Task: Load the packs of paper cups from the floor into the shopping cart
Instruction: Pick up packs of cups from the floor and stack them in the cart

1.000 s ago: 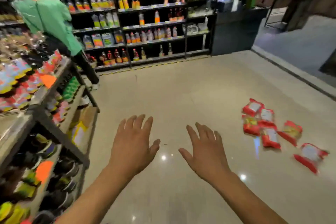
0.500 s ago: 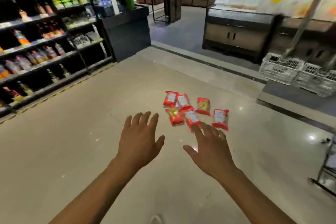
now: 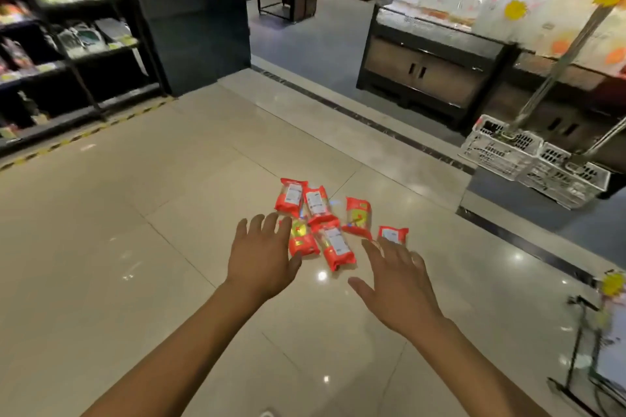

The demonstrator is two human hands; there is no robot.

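Head view: white crates (image 3: 501, 152) hold metal poles (image 3: 555, 64).

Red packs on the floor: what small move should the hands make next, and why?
Probably reach down and forward to grasp the nearest packs. Both the left hand and the right hand are open and empty, spread above the floor, and all six packs lie unlifted just beyond the fingertips.
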